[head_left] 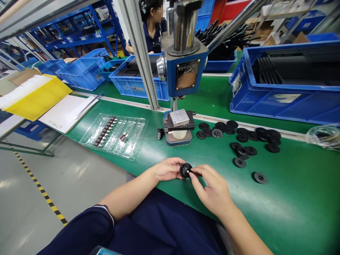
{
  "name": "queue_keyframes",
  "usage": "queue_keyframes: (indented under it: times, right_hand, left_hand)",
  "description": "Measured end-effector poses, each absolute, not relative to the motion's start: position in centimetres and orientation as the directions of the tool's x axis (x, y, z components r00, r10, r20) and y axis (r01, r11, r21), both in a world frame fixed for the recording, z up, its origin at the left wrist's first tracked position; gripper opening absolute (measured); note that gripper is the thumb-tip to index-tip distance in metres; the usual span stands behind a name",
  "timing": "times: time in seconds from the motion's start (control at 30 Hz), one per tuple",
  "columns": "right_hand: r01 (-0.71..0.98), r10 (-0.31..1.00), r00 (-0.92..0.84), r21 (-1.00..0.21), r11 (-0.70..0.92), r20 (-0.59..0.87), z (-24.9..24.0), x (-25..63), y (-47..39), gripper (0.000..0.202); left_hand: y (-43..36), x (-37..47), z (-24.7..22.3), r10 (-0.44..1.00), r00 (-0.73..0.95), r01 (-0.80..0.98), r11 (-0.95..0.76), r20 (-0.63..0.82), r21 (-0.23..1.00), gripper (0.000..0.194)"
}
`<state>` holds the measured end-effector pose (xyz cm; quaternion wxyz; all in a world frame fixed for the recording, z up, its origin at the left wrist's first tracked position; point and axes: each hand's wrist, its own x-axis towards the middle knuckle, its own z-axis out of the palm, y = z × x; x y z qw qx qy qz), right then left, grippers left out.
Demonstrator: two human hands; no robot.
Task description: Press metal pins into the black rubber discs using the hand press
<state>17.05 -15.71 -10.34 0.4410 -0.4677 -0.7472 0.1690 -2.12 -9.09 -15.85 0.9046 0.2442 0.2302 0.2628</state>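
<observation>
My left hand (168,169) is closed around the edge of a round black plastic wheel (185,168), held just above the table's front edge. The thumb and fingertips of my right hand (212,187) pinch at the wheel's right side, by a small pale pin tip (188,171) at its centre. Whether the pin is a separate part I cannot tell. Beyond my hands stands a blue hand press (183,71), a metal block (180,117) under its ram. Several similar black discs (240,162) lie scattered to the right of it.
On the left, a clear plastic tray (132,141) holds a row of small dark shafted parts (105,132). A small black part (160,133) lies beside the press base. Blue bins (287,102) line the back, and a person (152,32) sits behind. Coiled clear tubing (324,136) lies far right.
</observation>
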Motion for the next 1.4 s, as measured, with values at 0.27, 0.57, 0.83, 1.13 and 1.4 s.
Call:
queue_keyframes:
  times: [0.27,0.57,0.83,1.13,1.4]
  right_hand:
    - [0.63,0.873,-0.256,-0.613,0.477,0.415,-10.4,17.8,-15.4,0.006]
    - [0.625,0.871,-0.182,-0.63,0.46,0.456,-10.8,17.6,-15.9,0.01]
    - [0.579,0.882,-0.148,-0.684,0.444,0.447,-10.6,17.0,-16.6,0.02]
    - [0.434,0.977,0.005,-0.88,0.19,0.214,-11.2,16.4,-16.7,0.013]
    - [0.119,0.993,0.043,-0.986,-0.116,-0.112,-11.9,16.5,-17.2,0.015]
  left_hand:
    - [-9.3,-2.0,-15.5,0.605,0.741,-0.349,0.717,-0.291,0.603,0.039]
    - [-9.3,-1.9,-15.5,0.599,0.747,-0.354,0.725,-0.288,0.59,0.038]
    - [-9.3,-2.0,-15.5,0.591,0.753,-0.355,0.735,-0.29,0.578,0.038]
    - [-9.5,-2.0,-15.3,0.598,0.751,-0.334,0.71,-0.28,0.62,0.037]
    - [-9.7,-1.9,-15.1,0.596,0.739,-0.289,0.701,-0.314,0.651,0.039]
